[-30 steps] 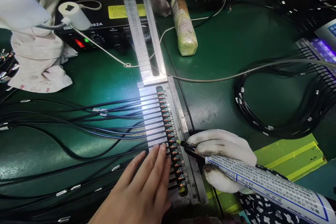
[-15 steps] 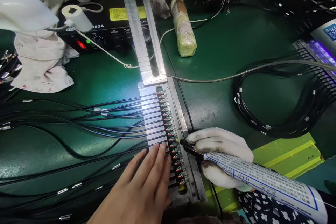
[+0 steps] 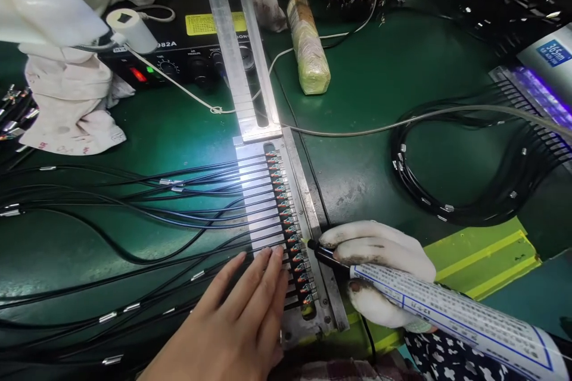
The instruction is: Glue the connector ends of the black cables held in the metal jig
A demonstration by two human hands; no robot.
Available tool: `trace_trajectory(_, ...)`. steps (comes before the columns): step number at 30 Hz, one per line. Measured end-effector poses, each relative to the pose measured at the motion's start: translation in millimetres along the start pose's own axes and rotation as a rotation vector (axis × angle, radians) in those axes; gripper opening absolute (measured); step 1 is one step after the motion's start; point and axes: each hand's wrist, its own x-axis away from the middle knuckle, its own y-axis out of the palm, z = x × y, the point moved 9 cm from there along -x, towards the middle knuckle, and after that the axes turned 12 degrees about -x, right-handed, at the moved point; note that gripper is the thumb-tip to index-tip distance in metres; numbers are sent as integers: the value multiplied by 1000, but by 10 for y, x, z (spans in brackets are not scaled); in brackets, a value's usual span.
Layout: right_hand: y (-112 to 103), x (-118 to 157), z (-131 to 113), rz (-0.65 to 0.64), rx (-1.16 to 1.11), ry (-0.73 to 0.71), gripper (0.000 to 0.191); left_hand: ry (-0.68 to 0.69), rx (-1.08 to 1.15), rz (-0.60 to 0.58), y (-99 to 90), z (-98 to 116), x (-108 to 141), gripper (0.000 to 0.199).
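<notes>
My bare left hand point(image 3: 232, 315) lies palm down with its fingers stretched out, the fingertips on the slim metal fixture point(image 3: 254, 202) and over some of its black cables. My right hand point(image 3: 379, 244), in a white glove with dirty fingertips, grips a labelled white dispensing syringe point(image 3: 451, 315) with a black front end. Its fine yellow-green tip is close to the row of cable ends point(image 3: 285, 212), which show small orange and green wires at metal connectors. Whether the tip touches one cannot be made out. The left hand hides part of the fixture's near end.
A slotted metal bar point(image 3: 232, 59) extends from the fixture's far end. Behind stand a black dispenser unit point(image 3: 179, 65) and a white lamp point(image 3: 53, 12). A wrapped block point(image 3: 310, 53) lies beyond; coiled black cables point(image 3: 415, 190) lead right to a purple-lit lamp point(image 3: 543, 95).
The view has shifted slightly. My right hand and the syringe tip have moved a little along the row toward the near end. My left hand stays flat on the cables.
</notes>
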Motion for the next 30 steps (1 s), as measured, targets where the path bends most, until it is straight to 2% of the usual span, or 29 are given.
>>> trace_trajectory(11, 23, 1, 38, -7, 8, -18, 31, 8, 16, -13, 32, -1, 6, 56)
trace_trajectory(30, 12, 3, 2, -12, -5, -21, 21, 15, 34, -17, 26, -45, -32, 55)
